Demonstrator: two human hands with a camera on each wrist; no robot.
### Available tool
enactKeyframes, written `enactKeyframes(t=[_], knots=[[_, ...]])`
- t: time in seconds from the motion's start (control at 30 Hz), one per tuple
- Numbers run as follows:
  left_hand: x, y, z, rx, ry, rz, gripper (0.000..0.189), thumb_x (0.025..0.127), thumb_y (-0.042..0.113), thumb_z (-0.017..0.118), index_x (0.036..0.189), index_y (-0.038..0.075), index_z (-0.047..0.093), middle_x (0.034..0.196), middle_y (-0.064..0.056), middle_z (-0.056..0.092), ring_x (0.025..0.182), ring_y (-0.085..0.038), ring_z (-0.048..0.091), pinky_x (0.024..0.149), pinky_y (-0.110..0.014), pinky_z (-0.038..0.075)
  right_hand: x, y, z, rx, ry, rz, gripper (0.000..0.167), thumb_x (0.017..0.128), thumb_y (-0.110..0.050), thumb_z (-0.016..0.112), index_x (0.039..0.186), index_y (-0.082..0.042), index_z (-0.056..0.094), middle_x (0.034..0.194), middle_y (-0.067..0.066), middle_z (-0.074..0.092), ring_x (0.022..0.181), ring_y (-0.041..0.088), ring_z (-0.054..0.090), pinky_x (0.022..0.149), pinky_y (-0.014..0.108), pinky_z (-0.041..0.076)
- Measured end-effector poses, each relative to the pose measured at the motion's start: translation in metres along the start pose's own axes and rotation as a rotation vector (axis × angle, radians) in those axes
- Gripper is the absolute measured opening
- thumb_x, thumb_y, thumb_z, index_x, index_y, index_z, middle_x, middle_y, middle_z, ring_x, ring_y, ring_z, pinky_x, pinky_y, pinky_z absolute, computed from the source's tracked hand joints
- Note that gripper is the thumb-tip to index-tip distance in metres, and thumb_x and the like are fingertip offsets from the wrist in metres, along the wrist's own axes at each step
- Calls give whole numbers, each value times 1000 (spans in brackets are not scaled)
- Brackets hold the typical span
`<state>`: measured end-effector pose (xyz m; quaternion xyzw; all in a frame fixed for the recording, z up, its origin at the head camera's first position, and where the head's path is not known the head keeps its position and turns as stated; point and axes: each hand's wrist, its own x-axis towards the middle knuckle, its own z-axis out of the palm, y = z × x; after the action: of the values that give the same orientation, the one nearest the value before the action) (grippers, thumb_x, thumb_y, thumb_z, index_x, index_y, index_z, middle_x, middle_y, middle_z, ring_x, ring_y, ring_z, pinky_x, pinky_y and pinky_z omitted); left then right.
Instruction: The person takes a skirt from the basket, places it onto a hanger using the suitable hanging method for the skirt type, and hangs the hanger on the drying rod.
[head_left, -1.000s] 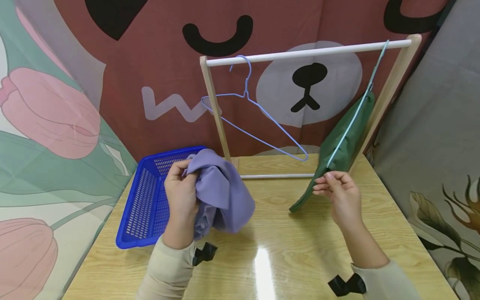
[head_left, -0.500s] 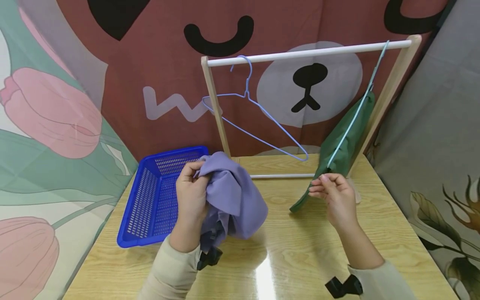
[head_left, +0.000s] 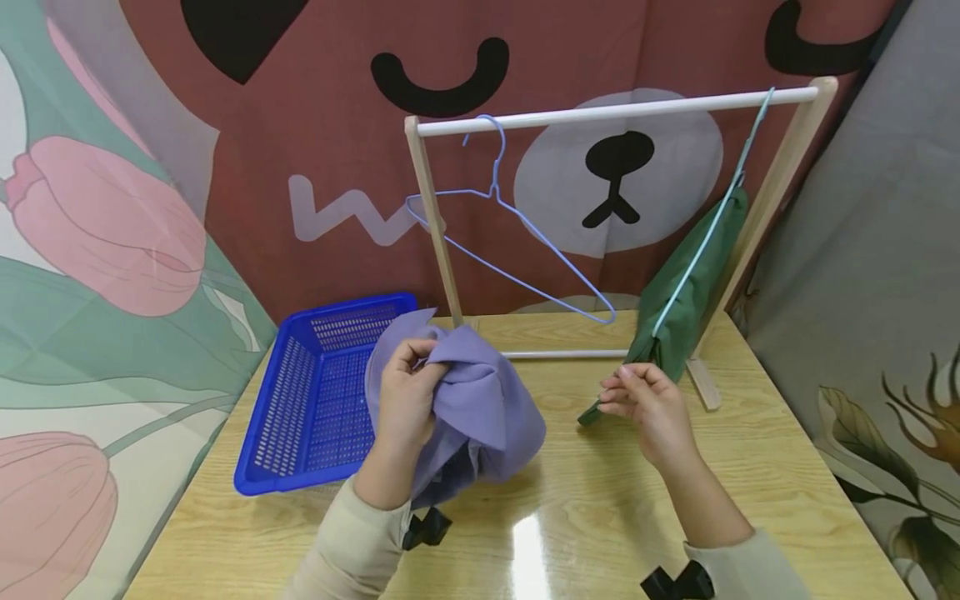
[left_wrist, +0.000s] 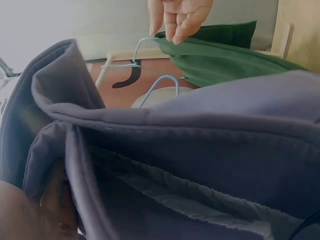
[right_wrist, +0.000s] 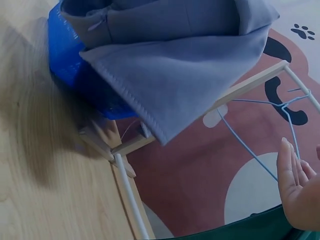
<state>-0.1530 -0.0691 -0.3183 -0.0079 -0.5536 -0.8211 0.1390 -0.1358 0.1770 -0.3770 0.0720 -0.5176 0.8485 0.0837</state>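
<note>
My left hand (head_left: 408, 396) pinches a bunched purple garment (head_left: 487, 400) near its upper edge. Beneath, the cloth hangs in loose folds over the table, left of centre. In the left wrist view, the garment's stitched edge (left_wrist: 150, 119) gapes around a gathered inner strip. To the right, my right hand (head_left: 654, 412) holds nothing; its fingers are relaxed, and it overlaps the lower part of a green garment (head_left: 705, 275). That garment hangs from a light teal hanger (head_left: 706, 237) on the rack's right side. A bare blue hanger (head_left: 496, 175) hangs near the rack's left end.
The rack has a white top rod (head_left: 615, 112) and wooden legs, and stands at the back of the wood-grain table (head_left: 600, 517). A blue plastic basket (head_left: 300, 482) sits at the left, beside my left hand. Printed cloth surrounds the table.
My left hand has moved right and slightly down with the purple garment, whose folds have spread out leftward. My right hand has drifted left and down, away from the teal hanger's lower end.
</note>
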Motion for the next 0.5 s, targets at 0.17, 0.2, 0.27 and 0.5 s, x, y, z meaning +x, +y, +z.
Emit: enactKeyframes(t=[0.17,0.2,0.27,0.5], knots=[[-4,-9,2,21,2,-83,22,71,-15,51,72,7,54,78,-4,50,67,-10,49,58,-18,44,-2,8,1,-25,-28,58,11,89,-8,45,81,-7,53,73,5,62,63,15,59,59,28,50],[-6,-12,3,23,0,-101,22,71,-15,51,73,7,53,78,-5,50,67,-10,49,58,-18,43,-3,10,1,-36,-31,65,11,89,-7,45,80,-7,53,73,5,61,63,15,59,59,28,50],[-8,-18,3,29,-6,-128,20,71,-15,51,74,5,53,78,-5,49,67,-11,48,58,-18,43,-3,12,3,-62,-41,80,11,89,-7,45,80,-7,52,73,5,61,64,14,59,59,29,50],[-15,-38,5,54,-36,-168,14,70,-13,52,76,0,52,78,-6,47,65,-9,45,56,-17,40,-7,19,10,-195,-103,157,7,88,-8,47,85,-2,49,78,7,58,68,15,59,62,31,50]])
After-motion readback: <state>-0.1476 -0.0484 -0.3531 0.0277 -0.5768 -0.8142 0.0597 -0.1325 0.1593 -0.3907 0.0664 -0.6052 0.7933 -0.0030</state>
